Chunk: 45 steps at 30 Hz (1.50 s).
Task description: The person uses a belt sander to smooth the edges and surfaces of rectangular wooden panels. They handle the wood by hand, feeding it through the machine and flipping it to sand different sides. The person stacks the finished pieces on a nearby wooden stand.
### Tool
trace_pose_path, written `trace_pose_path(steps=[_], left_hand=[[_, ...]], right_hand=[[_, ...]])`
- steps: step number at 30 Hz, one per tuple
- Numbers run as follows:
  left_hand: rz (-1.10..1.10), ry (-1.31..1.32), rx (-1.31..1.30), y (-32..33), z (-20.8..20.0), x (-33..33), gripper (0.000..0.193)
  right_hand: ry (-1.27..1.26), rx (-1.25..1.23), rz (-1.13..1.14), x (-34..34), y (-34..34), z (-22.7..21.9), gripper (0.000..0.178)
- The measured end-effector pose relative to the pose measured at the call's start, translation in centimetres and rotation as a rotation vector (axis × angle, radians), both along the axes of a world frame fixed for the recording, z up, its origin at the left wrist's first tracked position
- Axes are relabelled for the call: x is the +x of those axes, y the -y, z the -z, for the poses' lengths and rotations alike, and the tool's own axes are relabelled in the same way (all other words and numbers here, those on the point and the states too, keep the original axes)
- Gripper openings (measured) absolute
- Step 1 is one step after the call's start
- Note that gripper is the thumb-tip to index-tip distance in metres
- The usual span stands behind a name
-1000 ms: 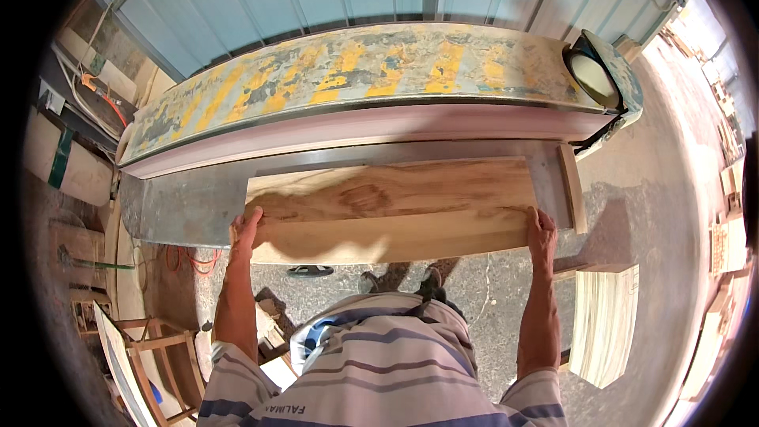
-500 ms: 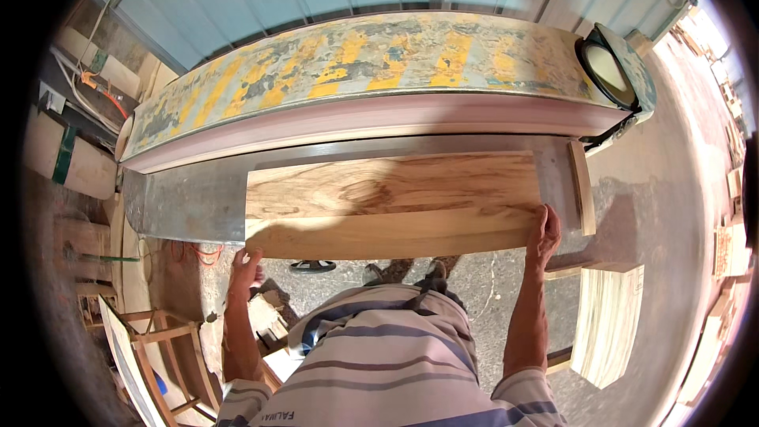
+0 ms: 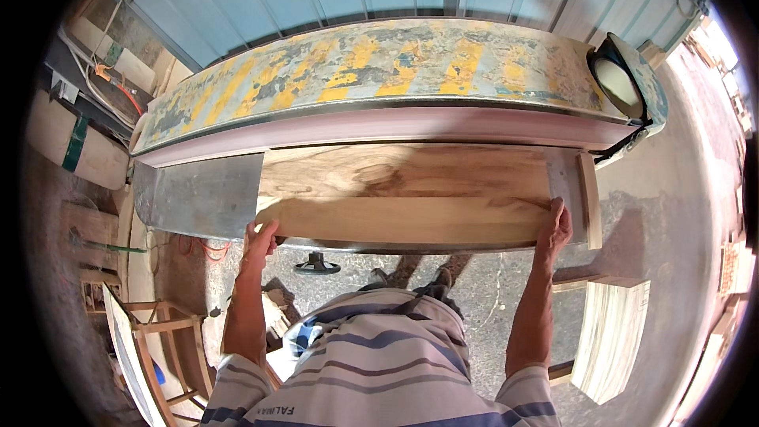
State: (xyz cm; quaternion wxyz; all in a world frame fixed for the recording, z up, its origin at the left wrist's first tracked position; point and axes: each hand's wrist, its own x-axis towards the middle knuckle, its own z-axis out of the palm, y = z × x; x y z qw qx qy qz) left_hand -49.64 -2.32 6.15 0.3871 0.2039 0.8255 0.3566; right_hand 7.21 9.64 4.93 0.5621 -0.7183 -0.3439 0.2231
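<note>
- Left hand [image 3: 262, 239], in the head view: the near left corner of the board [image 3: 403, 198] is pinched, with the thumb on top and the fingers partly hidden.
- By the right hand [image 3: 556, 223], the near right corner is gripped; what is done by its hidden fingers cannot be told.
- The board is laid flat on the grey metal worktop [image 3: 198, 194], its far edge brought up to the foot of the pink belt [image 3: 411, 125]; whether the belt is touched cannot be told.
- The step in hand is judged to be the lining-up of the board; for the next move, even pressure from both hands seems called for.
- The board is long and pale tan, streaked with swirling brown grain in its far half, plainer in its near strip, and partly shadowed.
</note>
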Motion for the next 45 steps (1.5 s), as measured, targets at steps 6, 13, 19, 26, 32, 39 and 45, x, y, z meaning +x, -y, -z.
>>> trace_pose_path(steps=[6, 13, 19, 26, 32, 39, 45], left_hand=[[-0.092, -0.049, -0.014, -2.0, 1.4, 0.3, 0.077], [-0.119, 0.022, 0.016, -0.2, 4.1, -4.9, 0.068], [-0.074, 0.068, -0.051, -0.7, 1.7, -11.3, 0.073], [-0.023, 0.034, -0.016, 0.0, 3.0, -15.6, 0.094], [-0.126, -0.054, -0.087, -0.7, 3.9, -13.1, 0.086], [-0.100, 0.014, 0.031, -0.9, 4.3, -5.4, 0.078], [-0.153, 0.032, 0.067, -2.7, 1.7, 5.0, 0.068]], right_hand=[[-0.065, 0.089, 0.050, -0.6, -2.0, 0.0, 0.041], [-0.264, 0.201, 0.059, -3.0, -1.8, 1.7, 0.028], [-0.216, 0.170, 0.038, -10.2, -0.5, 2.9, 0.025], [0.089, -0.022, 0.017, -14.0, 0.4, -0.4, 0.024], [-0.015, -0.054, 0.118, -11.6, -0.3, 0.7, 0.022], [-0.231, 0.130, 0.206, -4.6, -2.2, 1.8, 0.025], [-0.133, 0.158, 0.144, 2.6, -3.5, 1.0, 0.033]])
